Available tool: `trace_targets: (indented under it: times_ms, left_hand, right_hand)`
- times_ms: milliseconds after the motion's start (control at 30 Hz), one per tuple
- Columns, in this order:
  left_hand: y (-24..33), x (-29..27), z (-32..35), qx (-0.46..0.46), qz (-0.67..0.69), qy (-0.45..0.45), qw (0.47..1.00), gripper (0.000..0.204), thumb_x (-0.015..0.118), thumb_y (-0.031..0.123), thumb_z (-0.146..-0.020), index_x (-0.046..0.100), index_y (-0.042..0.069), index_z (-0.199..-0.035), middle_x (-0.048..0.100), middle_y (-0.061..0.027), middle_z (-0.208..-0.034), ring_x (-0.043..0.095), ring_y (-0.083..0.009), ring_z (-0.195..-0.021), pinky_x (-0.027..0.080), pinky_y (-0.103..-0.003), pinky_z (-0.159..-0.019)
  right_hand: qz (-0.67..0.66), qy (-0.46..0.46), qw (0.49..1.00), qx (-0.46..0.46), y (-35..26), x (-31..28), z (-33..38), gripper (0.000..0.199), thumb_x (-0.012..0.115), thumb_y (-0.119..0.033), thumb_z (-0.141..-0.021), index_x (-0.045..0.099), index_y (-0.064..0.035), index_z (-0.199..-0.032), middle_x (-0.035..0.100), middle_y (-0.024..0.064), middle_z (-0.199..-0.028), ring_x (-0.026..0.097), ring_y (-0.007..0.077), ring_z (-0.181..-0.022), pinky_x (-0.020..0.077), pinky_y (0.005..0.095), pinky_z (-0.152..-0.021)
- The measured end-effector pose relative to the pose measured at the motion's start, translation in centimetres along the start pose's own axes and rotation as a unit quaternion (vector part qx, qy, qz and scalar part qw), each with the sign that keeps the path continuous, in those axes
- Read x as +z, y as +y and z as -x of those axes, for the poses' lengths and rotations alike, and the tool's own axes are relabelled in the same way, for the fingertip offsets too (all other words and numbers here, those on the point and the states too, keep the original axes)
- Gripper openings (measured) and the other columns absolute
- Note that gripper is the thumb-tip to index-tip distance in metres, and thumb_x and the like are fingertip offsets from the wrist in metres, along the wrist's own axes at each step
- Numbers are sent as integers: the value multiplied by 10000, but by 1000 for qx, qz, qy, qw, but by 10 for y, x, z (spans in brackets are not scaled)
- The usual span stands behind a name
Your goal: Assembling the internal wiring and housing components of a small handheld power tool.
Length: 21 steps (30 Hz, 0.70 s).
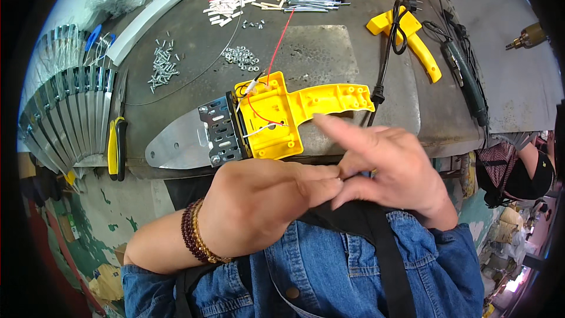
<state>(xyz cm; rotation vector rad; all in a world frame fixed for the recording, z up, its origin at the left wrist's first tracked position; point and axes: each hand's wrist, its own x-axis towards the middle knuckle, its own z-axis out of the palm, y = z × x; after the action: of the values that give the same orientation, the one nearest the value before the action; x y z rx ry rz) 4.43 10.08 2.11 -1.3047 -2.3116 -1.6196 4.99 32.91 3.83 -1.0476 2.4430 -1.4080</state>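
In front of my chest, at the table's near edge, my left hand (pixel 259 191) and my right hand (pixel 391 168) meet at the fingertips. Both are closed in a pinch, though my right index finger stretches out toward the yellow handle. Whatever they hold is hidden or too small to make out. Just beyond them lies an open yellow plastic tool housing (pixel 276 139), its hollow side up, with red, white and black wires inside. A slotted dark metal bracket (pixel 221 129) and a flat rounded steel plate (pixel 179 141) extend from its left end.
Loose screws (pixel 163 66), nuts (pixel 241 58), white tubes (pixel 226 7) and metal rods (pixel 315 3) lie farther back. Yellow-handled pliers (pixel 117 141) and a fan of steel plates (pixel 67 106) are at left. A yellow housing half (pixel 415 38), power cord (pixel 385 65) and black electric screwdriver (pixel 465 79) sit at right.
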Motion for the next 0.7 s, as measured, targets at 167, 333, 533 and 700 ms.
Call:
trace_targets:
  times_ms: [167,333,533,700]
  left_hand:
    - [11,-15,-6,109,-218,-12,970,230,720,83,-727,695,13,-944,711,-82,-908,705,-190,-709,565,-296,-581]
    - [19,-19,-1,29,-224,-24,974,240,809,8,-659,684,80,-851,707,-40,-809,688,-218,-670,536,-317,-578]
    - [8,-11,-2,-23,-51,2,998,224,798,-10,-699,701,74,-883,720,-55,-835,712,-252,-730,574,-336,-653]
    - [7,-9,5,20,-153,13,988,206,808,52,-708,693,76,-877,700,-37,-800,689,-208,-681,541,-314,-577]
  right_hand:
    - [31,52,998,-33,6,2,3,739,845,-261,-677,578,-69,-1339,704,76,-839,669,274,-727,534,344,-665]
    - [29,57,996,-56,15,3,2,574,854,-252,-677,673,-55,-1185,688,83,-806,654,260,-700,524,342,-632]
    - [-31,61,998,-6,8,6,-4,431,850,-235,-684,714,-72,-1059,693,71,-806,656,256,-716,526,351,-649]
    - [52,51,993,-89,17,6,0,343,843,-195,-700,692,-82,-986,675,67,-799,647,267,-712,516,363,-655]
